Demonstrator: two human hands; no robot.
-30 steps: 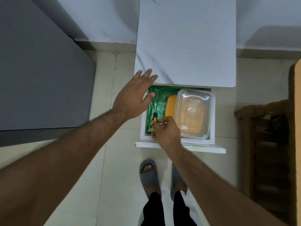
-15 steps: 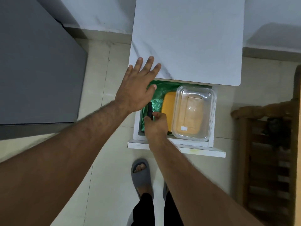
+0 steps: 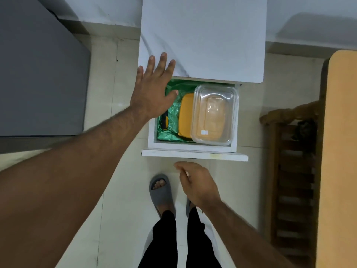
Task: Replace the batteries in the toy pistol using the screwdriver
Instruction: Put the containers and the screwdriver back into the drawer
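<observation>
A white pull-out drawer is seen open below a white marble-patterned worktop. Inside it, a crumpled green plastic sheet lines the bottom. The black-and-yellow-handled screwdriver lies on that sheet at the drawer's 9 o'clock side, its upper end hidden under the left hand. At 3 o'clock from the screwdriver a yellow rectangular plastic box is set, and a clear plastic lidded container is laid partly over that box, filling the drawer's 3 o'clock half.

The left hand is held flat with its fingers straight and spread; the fingertips lie over the worktop's near edge, while the thumb reaches across the green sheet. Nothing is gripped by it.

The right hand is held at 6 o'clock from the drawer front, apart from it, above the tiled floor. Its fingers are loosely curled, and nothing is held in them.

A grey slipper is worn on 1 foot below. A wooden slatted chair stands at 3 o'clock from the drawer
</observation>
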